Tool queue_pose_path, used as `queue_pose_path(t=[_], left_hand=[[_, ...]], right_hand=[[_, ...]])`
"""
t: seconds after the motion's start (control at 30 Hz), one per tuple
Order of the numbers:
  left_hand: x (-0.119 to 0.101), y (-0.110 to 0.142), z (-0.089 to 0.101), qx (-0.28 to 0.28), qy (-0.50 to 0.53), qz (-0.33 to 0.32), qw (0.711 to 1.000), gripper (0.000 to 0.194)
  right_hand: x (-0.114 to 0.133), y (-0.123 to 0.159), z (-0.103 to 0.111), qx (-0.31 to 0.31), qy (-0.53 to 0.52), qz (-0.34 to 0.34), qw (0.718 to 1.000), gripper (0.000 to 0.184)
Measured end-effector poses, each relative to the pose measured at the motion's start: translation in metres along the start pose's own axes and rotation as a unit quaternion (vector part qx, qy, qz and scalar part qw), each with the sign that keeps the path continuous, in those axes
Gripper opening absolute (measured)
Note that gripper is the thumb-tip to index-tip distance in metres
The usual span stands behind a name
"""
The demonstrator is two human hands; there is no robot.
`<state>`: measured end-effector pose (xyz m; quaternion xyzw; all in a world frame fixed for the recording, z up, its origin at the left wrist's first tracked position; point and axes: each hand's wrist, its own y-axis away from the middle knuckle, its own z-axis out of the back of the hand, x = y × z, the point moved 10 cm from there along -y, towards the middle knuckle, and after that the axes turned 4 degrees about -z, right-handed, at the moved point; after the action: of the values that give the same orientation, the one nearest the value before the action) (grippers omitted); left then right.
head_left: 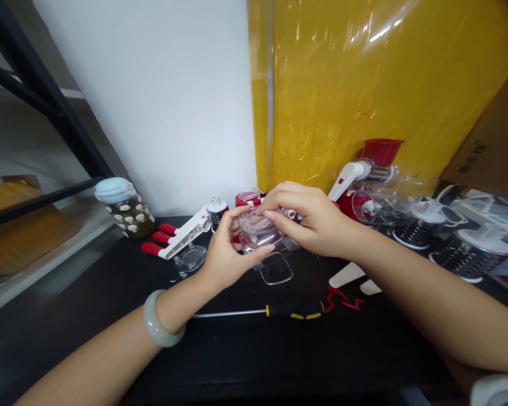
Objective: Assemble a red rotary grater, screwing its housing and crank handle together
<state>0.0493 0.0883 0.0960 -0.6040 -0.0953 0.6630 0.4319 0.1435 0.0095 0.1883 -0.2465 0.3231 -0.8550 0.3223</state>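
Two hands, left [226,247] and right [313,217], grip one clear plastic part [260,234] near one screwdriver [290,309].

A screwdriver [296,309] lies between the hands [226,248] [311,217] and open near tabletop [245,358].

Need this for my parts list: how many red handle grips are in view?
3: the front red grip, the middle red grip and the rear red grip, near the jar. Others may be hidden.
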Motion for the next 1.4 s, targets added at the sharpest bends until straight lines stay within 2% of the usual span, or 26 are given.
queue_pose_path(t=[0.2,0.4,0.7,1.1,1.4], left_hand=[[0.003,0.002,-0.003,0.014,0.005,-0.005,1.000,0.073],[0.006,-0.001,0.002,0.001,-0.009,-0.003,1.000,0.070],[0.013,0.001,-0.006,0.030,0.025,0.003,0.999,0.072],[0.012,0.002,-0.006,0.032,0.003,0.001,0.999,0.072],[0.004,0.002,-0.007,0.040,-0.005,-0.015,0.999,0.073]], right_hand=[[0.002,0.001,-0.006,0.039,-0.005,0.007,0.999,0.019],[0.003,0.001,-0.010,0.064,-0.011,0.005,0.998,0.016],[-0.004,0.004,-0.022,0.120,-0.008,-0.020,0.992,0.015],[-0.002,0.005,-0.025,0.142,-0.024,-0.018,0.989,0.011],[-0.004,0.006,-0.026,0.154,-0.030,-0.018,0.987,0.025]])
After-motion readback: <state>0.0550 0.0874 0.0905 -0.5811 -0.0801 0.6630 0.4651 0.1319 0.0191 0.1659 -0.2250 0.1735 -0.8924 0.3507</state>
